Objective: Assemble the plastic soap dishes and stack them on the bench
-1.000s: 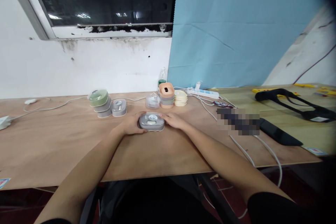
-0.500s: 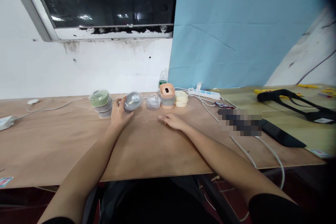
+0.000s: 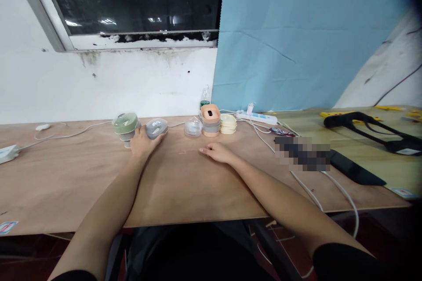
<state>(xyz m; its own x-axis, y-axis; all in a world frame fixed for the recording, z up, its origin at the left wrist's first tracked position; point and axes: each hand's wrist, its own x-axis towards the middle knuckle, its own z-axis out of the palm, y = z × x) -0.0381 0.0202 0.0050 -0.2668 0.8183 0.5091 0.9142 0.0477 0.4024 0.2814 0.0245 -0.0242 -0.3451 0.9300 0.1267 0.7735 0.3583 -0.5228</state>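
My left hand (image 3: 142,141) is closed around the near left side of a grey round container with a clear lid (image 3: 157,126), the thumb along its front. The container sits low, at or just above the tabletop. Just left of that hand stands a stack of green and grey containers (image 3: 125,124), its right side partly hidden by the fingers. My right hand (image 3: 216,153) lies on the table, fingers stretched out and holding nothing. Beyond it are clear plastic pieces (image 3: 193,127), an orange and grey stack (image 3: 210,120) and a stack of cream pieces (image 3: 227,124).
Behind the orange stack stands a clear bottle (image 3: 205,95). A white power strip (image 3: 257,117) lies at the back, its cables trailing over the right of the wooden table (image 3: 184,193). A black frame-like object (image 3: 358,125) and a flat dark object (image 3: 356,169) lie farther right.
My left hand has carried the grey container left and slightly down, closer to the green and grey stack. It is now less tilted. My right hand has stayed in place.
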